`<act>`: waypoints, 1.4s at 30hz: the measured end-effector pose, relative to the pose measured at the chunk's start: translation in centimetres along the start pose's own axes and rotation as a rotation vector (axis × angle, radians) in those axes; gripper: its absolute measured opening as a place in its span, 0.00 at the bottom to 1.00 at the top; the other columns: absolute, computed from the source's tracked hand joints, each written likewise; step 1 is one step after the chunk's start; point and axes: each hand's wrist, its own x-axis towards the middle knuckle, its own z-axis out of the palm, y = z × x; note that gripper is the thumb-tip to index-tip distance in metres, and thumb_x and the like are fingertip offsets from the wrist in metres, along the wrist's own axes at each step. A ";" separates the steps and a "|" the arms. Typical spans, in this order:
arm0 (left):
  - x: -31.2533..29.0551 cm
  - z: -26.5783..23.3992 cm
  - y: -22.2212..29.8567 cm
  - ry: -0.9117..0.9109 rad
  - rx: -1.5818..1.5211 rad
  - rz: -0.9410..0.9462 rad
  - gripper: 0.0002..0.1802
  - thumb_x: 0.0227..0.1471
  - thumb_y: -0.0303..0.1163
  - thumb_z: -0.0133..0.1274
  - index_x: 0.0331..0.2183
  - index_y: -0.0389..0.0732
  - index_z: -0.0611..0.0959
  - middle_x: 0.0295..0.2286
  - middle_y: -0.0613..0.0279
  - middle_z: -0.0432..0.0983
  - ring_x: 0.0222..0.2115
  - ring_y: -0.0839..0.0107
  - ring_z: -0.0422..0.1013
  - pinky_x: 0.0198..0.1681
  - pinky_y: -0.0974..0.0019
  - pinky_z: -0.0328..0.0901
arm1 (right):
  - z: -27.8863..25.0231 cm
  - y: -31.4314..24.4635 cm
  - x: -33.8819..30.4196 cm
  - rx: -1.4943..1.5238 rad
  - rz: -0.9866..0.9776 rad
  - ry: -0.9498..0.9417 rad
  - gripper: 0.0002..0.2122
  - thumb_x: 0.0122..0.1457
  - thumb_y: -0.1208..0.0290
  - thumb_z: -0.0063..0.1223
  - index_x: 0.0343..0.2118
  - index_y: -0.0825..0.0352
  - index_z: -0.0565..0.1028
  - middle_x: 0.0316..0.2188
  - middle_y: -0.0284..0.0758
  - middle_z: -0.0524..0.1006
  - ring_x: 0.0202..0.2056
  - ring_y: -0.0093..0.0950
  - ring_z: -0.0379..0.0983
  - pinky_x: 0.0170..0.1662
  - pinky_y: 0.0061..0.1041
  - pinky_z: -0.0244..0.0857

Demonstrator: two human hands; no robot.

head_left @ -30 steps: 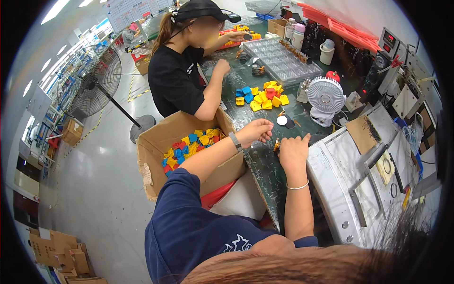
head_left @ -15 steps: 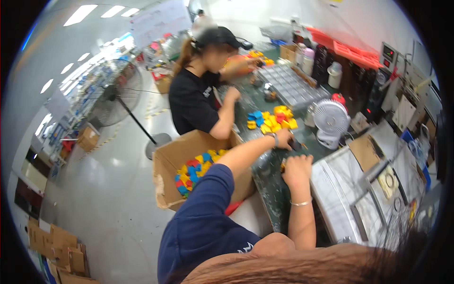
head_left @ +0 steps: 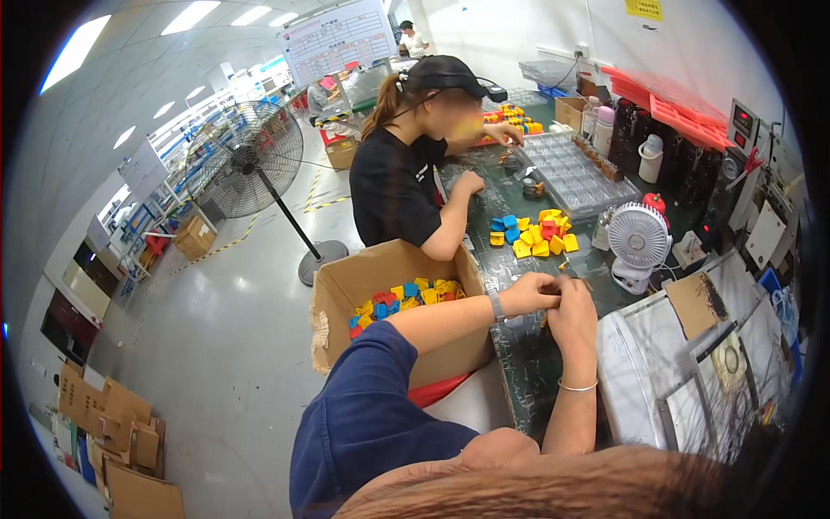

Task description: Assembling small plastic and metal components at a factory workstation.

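My left hand (head_left: 529,295), with a band on its wrist, meets my right hand (head_left: 572,316) over the dark green tabletop (head_left: 523,363). Both sets of fingers are closed and brought together around a small dark item, mostly hidden by the fingers. A bit of orange-yellow (head_left: 545,318) shows below the fingertips; its kind is unclear. Just beyond my hands lies a loose pile of small yellow plastic pieces (head_left: 540,247), with blue pieces (head_left: 510,227) on its left and a few red ones among them.
A cardboard box (head_left: 341,285) of coloured plastic pieces stands at the table's left edge. A white desk fan (head_left: 638,238) is to the right, a clear compartment tray (head_left: 566,169) farther back. A co-worker in black (head_left: 393,190) sits across to the left, near a floor fan (head_left: 246,160).
My left hand has drawn back from the pile toward my right hand, and the two now meet. My view has shifted, and the co-worker's far hand has moved nearer the tray.
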 end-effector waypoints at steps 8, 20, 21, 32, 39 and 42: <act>-0.3 -0.1 0.6 0.023 -0.231 -0.085 0.16 0.49 0.25 0.57 0.41 0.32 0.77 0.36 0.61 0.76 0.37 0.76 0.72 0.40 0.72 0.68 | -0.5 -0.1 -0.3 0.182 0.011 0.007 0.16 0.44 0.80 0.58 0.38 0.71 0.70 0.35 0.46 0.72 0.39 0.44 0.70 0.41 0.36 0.66; -1.1 0.0 1.4 -0.009 -0.209 -0.073 0.15 0.50 0.29 0.57 0.40 0.36 0.76 0.32 0.66 0.74 0.33 0.80 0.69 0.34 0.75 0.66 | -0.3 0.0 -0.3 0.161 -0.072 0.041 0.19 0.40 0.78 0.62 0.38 0.70 0.72 0.34 0.42 0.73 0.36 0.39 0.72 0.38 0.32 0.66; -1.1 -0.1 1.2 0.001 -0.205 -0.072 0.15 0.50 0.29 0.57 0.40 0.36 0.76 0.32 0.66 0.74 0.33 0.80 0.69 0.34 0.75 0.66 | -0.3 -0.1 -0.3 0.173 -0.066 0.056 0.19 0.40 0.77 0.63 0.38 0.70 0.72 0.34 0.41 0.73 0.35 0.38 0.72 0.38 0.31 0.67; -0.2 -0.8 -1.4 0.012 -0.235 0.074 0.04 0.57 0.28 0.48 0.34 0.38 0.73 0.29 0.70 0.70 0.32 0.82 0.66 0.38 0.75 0.64 | -1.0 -0.7 -0.4 0.123 -0.009 -0.008 0.19 0.39 0.72 0.65 0.36 0.67 0.72 0.35 0.40 0.73 0.38 0.41 0.71 0.40 0.35 0.66; -0.2 -0.6 -1.7 0.003 -0.188 0.119 0.04 0.58 0.29 0.47 0.34 0.39 0.72 0.30 0.70 0.70 0.32 0.82 0.65 0.38 0.75 0.63 | -0.7 -0.5 -0.6 0.109 0.014 -0.038 0.19 0.39 0.72 0.65 0.36 0.66 0.72 0.34 0.39 0.74 0.38 0.40 0.72 0.40 0.36 0.66; 0.0 -0.6 -1.6 -0.011 -0.183 0.132 0.04 0.58 0.29 0.47 0.34 0.39 0.72 0.30 0.70 0.69 0.32 0.82 0.65 0.38 0.74 0.63 | -0.9 -0.3 -0.6 0.101 0.003 -0.028 0.18 0.39 0.73 0.64 0.35 0.65 0.72 0.33 0.39 0.74 0.37 0.40 0.72 0.39 0.36 0.66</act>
